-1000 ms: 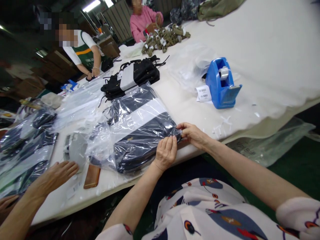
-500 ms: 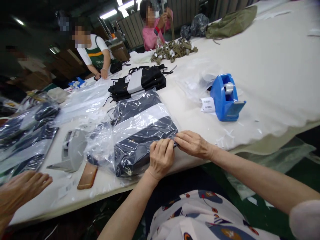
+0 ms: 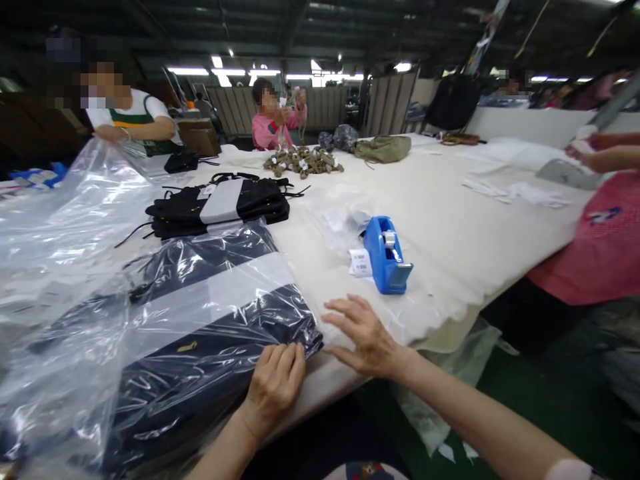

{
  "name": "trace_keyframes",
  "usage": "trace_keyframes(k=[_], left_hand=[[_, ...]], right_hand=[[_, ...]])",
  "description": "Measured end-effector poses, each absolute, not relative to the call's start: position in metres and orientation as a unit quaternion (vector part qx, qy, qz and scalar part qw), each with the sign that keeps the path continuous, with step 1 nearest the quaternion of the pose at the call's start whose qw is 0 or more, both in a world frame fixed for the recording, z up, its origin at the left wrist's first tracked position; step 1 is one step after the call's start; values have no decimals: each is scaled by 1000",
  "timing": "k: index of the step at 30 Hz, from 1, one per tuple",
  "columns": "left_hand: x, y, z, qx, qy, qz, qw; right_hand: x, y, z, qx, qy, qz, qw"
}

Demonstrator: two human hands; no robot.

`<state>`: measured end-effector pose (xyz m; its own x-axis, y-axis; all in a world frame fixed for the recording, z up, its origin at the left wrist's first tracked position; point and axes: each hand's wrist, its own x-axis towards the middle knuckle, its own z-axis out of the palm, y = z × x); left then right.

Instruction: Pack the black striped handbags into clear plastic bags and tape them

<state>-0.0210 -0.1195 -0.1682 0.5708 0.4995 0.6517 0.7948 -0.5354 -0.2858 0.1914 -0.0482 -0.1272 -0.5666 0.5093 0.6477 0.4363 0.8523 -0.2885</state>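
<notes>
Bundle (image 3: 210,353): dark folded cloth lying flat on the table (image 3: 450,227), stretching leftward and forward from the left hand; its near right corner sits between the two hands.
Clear bag (image 3: 85,380): wraps the bundle, with dark cloth and a white band (image 3: 210,297) showing through; its loose, crumpled plastic spreads well to the left of the left hand.
Left hand (image 3: 277,381): fingers bent over that corner, grasping the bagged cloth; the thumb is hidden.
Right hand (image 3: 365,340): released, fingers spread, just beside the corner; whether its thumb touches the plastic, I cannot tell.
Tape dispenser (image 3: 385,257): blue, upright, a little beyond the right hand, with a roll (image 3: 389,240) in its hollow.
Label strip (image 3: 360,263): white, printed, against the dispenser's left side, beyond the right hand.
Black stack (image 3: 175,213): banded in white, past the bundle and beyond the left hand.
Plastic sheet (image 3: 100,187): clear, lifted by a co-worker (image 3: 133,120) in a green vest, well beyond the left hand to its left.
Olive heap (image 3: 303,162): pieces with white bits among them, well beyond both hands.
</notes>
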Motion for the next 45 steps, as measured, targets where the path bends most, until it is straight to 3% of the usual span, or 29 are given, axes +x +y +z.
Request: trace_keyframes(k=[4,8,11,16,22,28,34,40,45], left_hand=[[-19,-119,-176,-834,-387,-265,291],[-18,-119,-178,-828,-396,-271,290],[-17,-119,-178,-828,-389,-280,292],[-17,-120,-180,-829,-392,-277,286],[-17,-120,-181,-831,-394,-273,284],[-15,-120,-178,-829,-400,-259,292],[-12,-125,-179,-815,-428,-255,295],[-8,-129,-183,-787,-463,-288,288],[-6,-132,-186,-768,-481,-328,267]], right_hand=[[251,1,-94,-548,-680,48,485],[290,47,-95,-696,-497,275,439],[292,61,-105,-686,-437,377,443],[282,57,-105,-660,-397,383,510],[281,-6,-130,-578,-389,380,609],[280,-7,-168,-622,-346,440,547],[265,-46,-151,-620,-443,409,502],[174,-109,-130,-432,-526,603,416],[127,-115,-152,-469,-455,650,389]])
